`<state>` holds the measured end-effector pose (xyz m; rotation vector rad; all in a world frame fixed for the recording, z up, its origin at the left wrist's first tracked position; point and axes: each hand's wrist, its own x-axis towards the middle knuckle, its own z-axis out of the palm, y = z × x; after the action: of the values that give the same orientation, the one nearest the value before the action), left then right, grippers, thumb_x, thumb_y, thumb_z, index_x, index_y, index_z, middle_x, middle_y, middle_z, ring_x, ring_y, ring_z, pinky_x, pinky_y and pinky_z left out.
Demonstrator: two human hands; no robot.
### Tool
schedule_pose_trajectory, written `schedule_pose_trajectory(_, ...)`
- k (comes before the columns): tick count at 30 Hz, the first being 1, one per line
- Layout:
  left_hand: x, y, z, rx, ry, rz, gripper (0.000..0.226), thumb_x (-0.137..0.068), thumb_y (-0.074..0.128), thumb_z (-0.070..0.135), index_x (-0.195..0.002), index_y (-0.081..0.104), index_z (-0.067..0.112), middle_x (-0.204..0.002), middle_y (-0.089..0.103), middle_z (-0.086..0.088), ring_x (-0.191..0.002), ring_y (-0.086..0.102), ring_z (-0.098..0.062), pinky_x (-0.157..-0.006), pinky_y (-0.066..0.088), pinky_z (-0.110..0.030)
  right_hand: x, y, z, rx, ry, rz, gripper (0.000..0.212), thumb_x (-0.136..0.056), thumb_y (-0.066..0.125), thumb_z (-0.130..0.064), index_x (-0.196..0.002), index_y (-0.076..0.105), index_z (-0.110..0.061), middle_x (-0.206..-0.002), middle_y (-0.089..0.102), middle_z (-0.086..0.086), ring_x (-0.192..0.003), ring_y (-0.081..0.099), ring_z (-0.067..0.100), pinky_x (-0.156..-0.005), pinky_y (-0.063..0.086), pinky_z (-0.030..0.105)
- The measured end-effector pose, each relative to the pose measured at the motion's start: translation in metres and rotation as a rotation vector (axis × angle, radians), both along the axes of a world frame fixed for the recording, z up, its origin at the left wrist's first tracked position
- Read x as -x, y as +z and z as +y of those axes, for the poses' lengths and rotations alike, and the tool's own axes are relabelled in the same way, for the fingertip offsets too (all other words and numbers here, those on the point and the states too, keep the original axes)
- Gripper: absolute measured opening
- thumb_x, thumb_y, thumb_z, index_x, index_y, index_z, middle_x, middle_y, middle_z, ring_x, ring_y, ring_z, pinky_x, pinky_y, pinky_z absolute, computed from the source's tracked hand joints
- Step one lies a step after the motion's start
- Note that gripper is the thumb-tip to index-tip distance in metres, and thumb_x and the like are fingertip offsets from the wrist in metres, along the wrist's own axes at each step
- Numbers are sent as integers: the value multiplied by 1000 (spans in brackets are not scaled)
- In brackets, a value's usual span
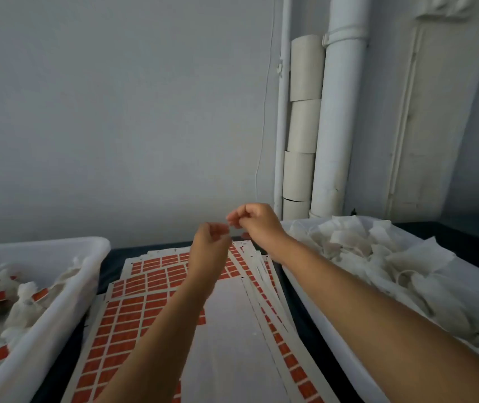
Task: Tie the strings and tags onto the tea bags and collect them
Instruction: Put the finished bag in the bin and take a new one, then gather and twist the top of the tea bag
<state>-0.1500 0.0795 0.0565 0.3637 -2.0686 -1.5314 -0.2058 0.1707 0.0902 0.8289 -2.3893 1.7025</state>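
Tag sheets (pixel 133 324) on table, L hand (pixel 210 242), R hand (pixel 254 221) pinching, maybe string.

Two bare forearms enter from the bottom edge, uncovered from elbow to wrist, with no sleeve showing on either. The left hand (pixel 210 242) and the right hand (pixel 254 221) wear no gloves, and neither wrist carries a watch or band. The fingers (pixel 234 218) show no rings, and their tips are too blurred to make out the nails.
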Motion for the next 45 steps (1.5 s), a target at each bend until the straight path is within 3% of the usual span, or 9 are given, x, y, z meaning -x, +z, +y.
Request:
schedule_pose_trajectory(6,34,-14,35,32,-194,-59,26,-92,52,5,-115,56,16,-112,60,3,-94,55,-9,-63,39,-14,43,-11,46,-18,-187,-120,31,-92,39,4,-82,65,-12,-97,66,8,-90,60,19,-77,52,30)
schedule_pose_trajectory(10,55,-26,52,113,-216,-124,30,-87,65,25,-115,56,18,-110,59,7,-96,57,-11,-68,45,-20,79,-35,61,-61,-351,-202,31,-93,37,0,-83,62,-15,-100,61,10,-94,56,25,-86,52,38)
schedule_pose_trajectory(17,72,-39,58,108,-209,-132,36,-84,68,34,-117,56,24,-113,62,2,-96,60,-13,-72,51,-25,109,-59,69,-546,-347,-182,45,-92,43,-3,-128,42,-29,-121,47,9,-91,47,24,-71,44,32)
schedule_pose_trajectory(23,76,-42,60,28,-233,-110,35,-85,67,30,-117,56,23,-114,63,0,-96,61,-14,-76,53,-28,109,-65,76,-828,-556,93,23,-89,57,-18,-110,49,-14,-105,58,8,-92,56,23,-83,48,35)
schedule_pose_trajectory(28,67,-38,53,-54,-252,-59,42,-87,65,26,-126,49,21,-120,60,-4,-97,58,-15,-65,45,-19,93,-49,65,-395,-675,239,10,-95,50,-22,-91,49,-13,-84,58,4,-70,49,17,-63,37,27)
schedule_pose_trajectory(30,60,-33,46,-112,-254,-19,49,-87,64,26,-131,44,21,-124,57,-5,-101,55,-15,-73,44,-23,85,-35,56,-253,-684,266,13,-95,50,-24,-92,50,-12,-84,59,5,-71,53,19,-62,40,28)
schedule_pose_trajectory(35,36,-17,21,-104,-179,67,60,-85,67,30,-135,36,22,-129,51,-1,-105,50,-14,-67,45,-20,54,-5,28,8,-475,352,11,-91,56,-22,-85,49,-15,-77,56,-3,-70,57,17,-60,47,24)
schedule_pose_trajectory(40,7,-20,-13,-5,-55,114,49,-82,70,28,-122,44,19,-109,53,9,-88,57,-7,-50,44,-10,6,-2,-10,277,-197,139,12,-89,59,-17,-79,52,-15,-73,64,5,-66,63,17,-66,54,28)
schedule_pose_trajectory(45,-23,-39,-34,-69,-38,131,22,-84,67,23,-96,54,11,-88,60,-3,-74,61,-12,-52,46,-8,-25,-36,-34,316,50,-85,8,-90,58,-17,-83,56,-13,-70,64,0,-57,60,4,-57,51,13)
